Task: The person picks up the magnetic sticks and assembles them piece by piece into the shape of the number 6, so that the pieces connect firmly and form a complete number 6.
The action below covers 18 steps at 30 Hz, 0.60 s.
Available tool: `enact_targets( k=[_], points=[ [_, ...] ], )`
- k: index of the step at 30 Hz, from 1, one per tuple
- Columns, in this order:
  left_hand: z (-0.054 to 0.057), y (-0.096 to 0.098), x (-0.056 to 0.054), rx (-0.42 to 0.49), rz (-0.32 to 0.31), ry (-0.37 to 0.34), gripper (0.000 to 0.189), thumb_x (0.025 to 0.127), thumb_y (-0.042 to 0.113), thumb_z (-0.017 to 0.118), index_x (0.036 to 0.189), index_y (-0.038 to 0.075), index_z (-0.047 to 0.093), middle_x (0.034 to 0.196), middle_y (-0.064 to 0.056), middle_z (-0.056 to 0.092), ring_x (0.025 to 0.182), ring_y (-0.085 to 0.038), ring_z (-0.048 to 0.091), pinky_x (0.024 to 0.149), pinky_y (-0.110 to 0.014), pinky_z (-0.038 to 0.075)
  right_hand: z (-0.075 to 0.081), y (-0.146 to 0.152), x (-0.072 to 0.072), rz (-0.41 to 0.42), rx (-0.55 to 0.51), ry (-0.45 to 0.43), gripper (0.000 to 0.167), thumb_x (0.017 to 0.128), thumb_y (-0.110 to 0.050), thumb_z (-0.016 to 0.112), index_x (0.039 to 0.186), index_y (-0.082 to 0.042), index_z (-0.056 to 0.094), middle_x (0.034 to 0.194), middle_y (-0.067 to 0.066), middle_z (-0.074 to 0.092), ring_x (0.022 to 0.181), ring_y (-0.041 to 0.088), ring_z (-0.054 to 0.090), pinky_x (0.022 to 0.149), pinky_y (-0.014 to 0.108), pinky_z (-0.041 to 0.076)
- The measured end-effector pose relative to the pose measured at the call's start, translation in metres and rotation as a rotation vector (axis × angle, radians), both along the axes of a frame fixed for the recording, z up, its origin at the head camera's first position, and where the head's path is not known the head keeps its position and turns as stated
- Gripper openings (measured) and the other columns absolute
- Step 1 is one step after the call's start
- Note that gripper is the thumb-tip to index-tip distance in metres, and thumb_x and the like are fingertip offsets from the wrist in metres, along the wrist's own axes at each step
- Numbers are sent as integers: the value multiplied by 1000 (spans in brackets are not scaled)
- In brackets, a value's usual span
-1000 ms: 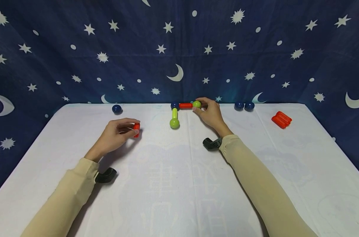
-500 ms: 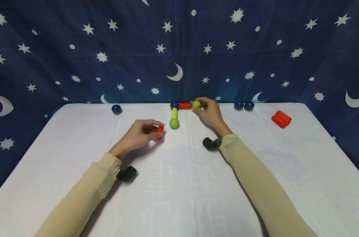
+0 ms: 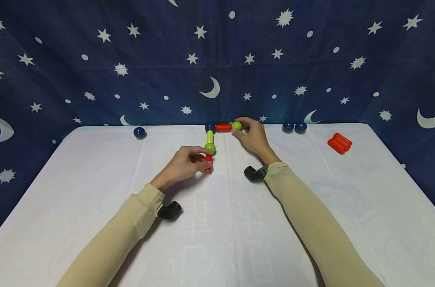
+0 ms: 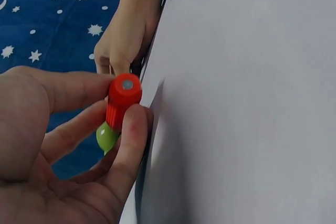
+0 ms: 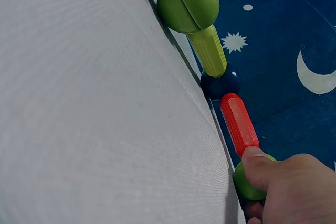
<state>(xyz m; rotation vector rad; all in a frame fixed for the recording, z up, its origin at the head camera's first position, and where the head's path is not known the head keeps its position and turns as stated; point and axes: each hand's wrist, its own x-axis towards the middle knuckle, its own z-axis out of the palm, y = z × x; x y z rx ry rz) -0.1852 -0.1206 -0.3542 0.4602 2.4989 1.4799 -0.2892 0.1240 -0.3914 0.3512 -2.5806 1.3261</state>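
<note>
Between thumb and fingers, my left hand (image 3: 186, 164) pinches a red rod (image 3: 208, 162) with a grey disc in its end (image 4: 127, 84). The rod's far end is right at the front green ball (image 3: 210, 148) of an L-shaped chain. From that ball a yellow-green rod (image 5: 208, 51) runs back to a dark blue ball (image 3: 210, 127) at the corner. Another red rod (image 5: 240, 121) leads right from the corner to a second green ball (image 3: 237, 126). My right hand (image 3: 256, 138) pinches this second ball, partly covering it in the right wrist view.
One dark blue ball (image 3: 140, 132) lies at the back left. Two more dark blue balls (image 3: 294, 127) sit side by side at the back right, near a group of red rods (image 3: 340, 143). A starry blue curtain (image 3: 217, 59) hangs behind the white-covered table (image 3: 274, 239).
My left hand has carried the red rod rightward from the left side up to the front green ball. The right hand stays on its green ball.
</note>
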Motion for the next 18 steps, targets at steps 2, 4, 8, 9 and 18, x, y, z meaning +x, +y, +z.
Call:
enact_targets(
  k=[2, 4, 8, 9, 18],
  points=[
    [0, 3, 0, 0, 23, -4, 32, 91, 10, 74, 122, 5, 73, 99, -9, 72, 87, -22, 66, 73, -32, 49, 0, 0, 0, 4, -2, 4, 38, 92, -14, 77, 128, -3, 67, 118, 14, 69, 103, 25, 62, 87, 36, 47],
    [1, 6, 0, -2, 46, -11, 31, 91, 10, 74, 122, 5, 73, 98, -10, 72, 85, -22, 65, 71, -31, 48, -1, 0, 0, 7, -3, 6, 38, 92, -15, 77, 128, -3, 67, 118, 14, 69, 103, 25, 62, 87, 36, 47],
    [1, 9, 1, -9, 84, -37, 31, 91, 10, 74, 122, 7, 73, 96, -10, 71, 83, -22, 63, 68, -30, 46, -1, -1, -1, 8, 1, 1, 39, 93, -15, 76, 129, -3, 66, 118, 14, 69, 104, 25, 62, 88, 36, 47],
    [1, 9, 1, -10, 91, -40, 31, 91, 10, 74, 122, 7, 73, 96, -10, 71, 83, -22, 63, 67, -30, 46, -1, -1, -1, 5, 4, -1, 40, 93, -15, 76, 129, -3, 66, 118, 14, 69, 105, 25, 62, 89, 36, 48],
    [-1, 10, 1, 4, 106, -40, 31, 92, 11, 74, 122, 5, 72, 96, -11, 70, 82, -21, 62, 64, -29, 47, 0, -1, 0, -5, 10, -16, 40, 93, -15, 76, 130, -4, 66, 120, 14, 68, 107, 25, 62, 90, 37, 48]
  ],
)
